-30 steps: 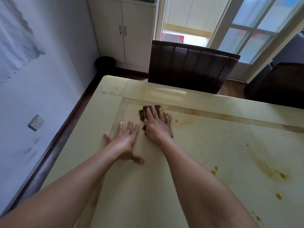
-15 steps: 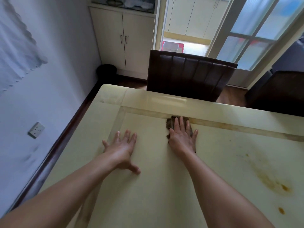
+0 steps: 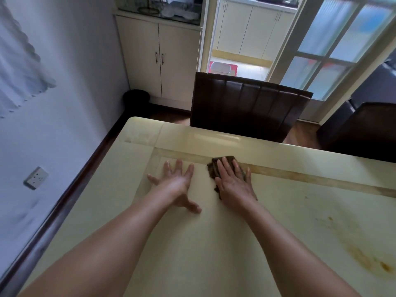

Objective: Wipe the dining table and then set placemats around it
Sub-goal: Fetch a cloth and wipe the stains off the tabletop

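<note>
Right hand (image 3: 233,183) flat on cloth (image 3: 214,168) — table (image 3: 214,243)

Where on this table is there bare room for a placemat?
Bare tabletop lies between the forearms, and along the wall-side edge left of the left hand. Crowded: the right hand presses the cloth by the far inlay strip; stains mark the right side.

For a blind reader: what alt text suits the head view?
A person's right hand presses a dark brown cloth flat on a glossy cream dining table; the left hand rests open beside it. Orange-brown stains mark its right side.
</note>
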Demonstrator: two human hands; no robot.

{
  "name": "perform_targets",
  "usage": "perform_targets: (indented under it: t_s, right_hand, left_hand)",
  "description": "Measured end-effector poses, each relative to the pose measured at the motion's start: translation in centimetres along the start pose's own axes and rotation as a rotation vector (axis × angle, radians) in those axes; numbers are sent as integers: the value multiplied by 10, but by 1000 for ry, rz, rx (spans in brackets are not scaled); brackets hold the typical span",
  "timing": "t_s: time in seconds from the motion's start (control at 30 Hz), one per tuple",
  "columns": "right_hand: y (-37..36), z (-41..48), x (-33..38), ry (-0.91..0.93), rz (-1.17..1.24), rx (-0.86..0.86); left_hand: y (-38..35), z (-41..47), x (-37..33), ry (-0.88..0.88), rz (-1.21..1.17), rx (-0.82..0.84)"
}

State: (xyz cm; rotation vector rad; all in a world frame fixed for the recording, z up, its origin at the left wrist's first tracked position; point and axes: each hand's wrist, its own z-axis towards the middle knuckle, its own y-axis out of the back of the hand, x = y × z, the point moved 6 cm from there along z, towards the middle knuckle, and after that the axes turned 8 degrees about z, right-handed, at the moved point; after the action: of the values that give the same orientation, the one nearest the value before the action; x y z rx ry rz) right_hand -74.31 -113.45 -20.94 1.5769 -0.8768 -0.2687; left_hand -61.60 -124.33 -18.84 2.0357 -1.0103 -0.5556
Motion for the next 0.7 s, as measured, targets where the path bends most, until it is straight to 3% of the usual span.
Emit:
perform_targets:
  t_s: [0.33,0.53,0.7]
  right_hand:
    - [11,89,61,21,97,-8]
    - [29,119,39,-73,102,-61]
    - [46,115,-18,-193,114,-120]
  left_hand:
    - [1,-1,-2,-15,-15,28]
    - [2,-1,-2,-16,34,61]
    - [2,-2,-1,-21,40,61]
